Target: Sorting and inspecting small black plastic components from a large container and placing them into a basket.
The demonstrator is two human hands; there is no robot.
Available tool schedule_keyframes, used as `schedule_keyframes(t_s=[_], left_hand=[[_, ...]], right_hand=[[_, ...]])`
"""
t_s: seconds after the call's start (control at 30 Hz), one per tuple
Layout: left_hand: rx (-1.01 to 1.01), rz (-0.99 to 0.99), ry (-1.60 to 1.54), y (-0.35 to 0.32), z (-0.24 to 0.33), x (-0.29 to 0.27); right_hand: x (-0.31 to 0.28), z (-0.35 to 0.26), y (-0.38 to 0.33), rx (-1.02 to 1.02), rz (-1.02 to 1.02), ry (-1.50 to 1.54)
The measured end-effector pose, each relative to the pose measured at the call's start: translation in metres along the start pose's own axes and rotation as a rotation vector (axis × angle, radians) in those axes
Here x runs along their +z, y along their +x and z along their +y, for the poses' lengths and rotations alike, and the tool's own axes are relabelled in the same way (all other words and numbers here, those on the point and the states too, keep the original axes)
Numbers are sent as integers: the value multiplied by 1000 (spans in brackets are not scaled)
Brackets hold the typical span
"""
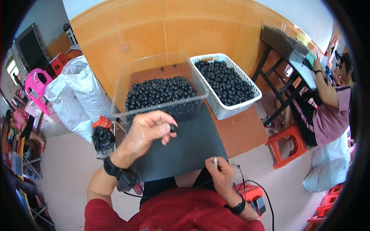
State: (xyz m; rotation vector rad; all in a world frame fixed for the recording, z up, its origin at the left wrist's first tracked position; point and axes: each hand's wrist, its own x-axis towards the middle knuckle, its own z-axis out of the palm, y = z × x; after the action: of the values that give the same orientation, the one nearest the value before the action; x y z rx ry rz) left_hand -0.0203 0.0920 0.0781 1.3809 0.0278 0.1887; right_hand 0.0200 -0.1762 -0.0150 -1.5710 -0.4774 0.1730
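My left hand (148, 131) is raised above the near side of the clear plastic bin, its thumb and fingers pinched on a small black round piece (173, 128). Closed round a short, pale, slim tool (215, 162), my right hand (221, 178) is low at the right front corner of the black mat (181, 154). What kind of tool it is, I cannot make out. Many similar black round pieces (160, 91), some showing a hole, fill the clear bin (144, 57). More lie heaped in the white slotted basket (235, 110) to its right.
White sacks (79, 92) and a black plastic bag (103, 138) stand left of the table. A black cable (266, 188) runs past my right arm. At right, a person (331, 107) sits on a red stool (287, 144) by another table, with more sacks (327, 169) behind.
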Motion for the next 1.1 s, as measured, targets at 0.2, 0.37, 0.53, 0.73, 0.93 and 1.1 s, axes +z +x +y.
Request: schedule_keyframes(t_s=[0.2, 0.37, 0.53, 0.73, 0.93, 1.1], left_hand=[[-74, 29, -230, -31, -52, 32], [-34, 2, -80, -34, -66, 57], [22, 11, 43, -33, -68, 66], [3, 0, -37, -31, -77, 67], [21, 21, -158, -31, -85, 75], [2, 11, -340, -30, -92, 78]], right_hand=[[8, -22, 10, -98, -55, -12], [13, -21, 14, -191, -57, 14], [12, -28, 14, -128, -89, 48], [13, -28, 18, -163, -103, 131], [12, -24, 19, -159, -90, 189], [15, -24, 20, -173, -90, 242]])
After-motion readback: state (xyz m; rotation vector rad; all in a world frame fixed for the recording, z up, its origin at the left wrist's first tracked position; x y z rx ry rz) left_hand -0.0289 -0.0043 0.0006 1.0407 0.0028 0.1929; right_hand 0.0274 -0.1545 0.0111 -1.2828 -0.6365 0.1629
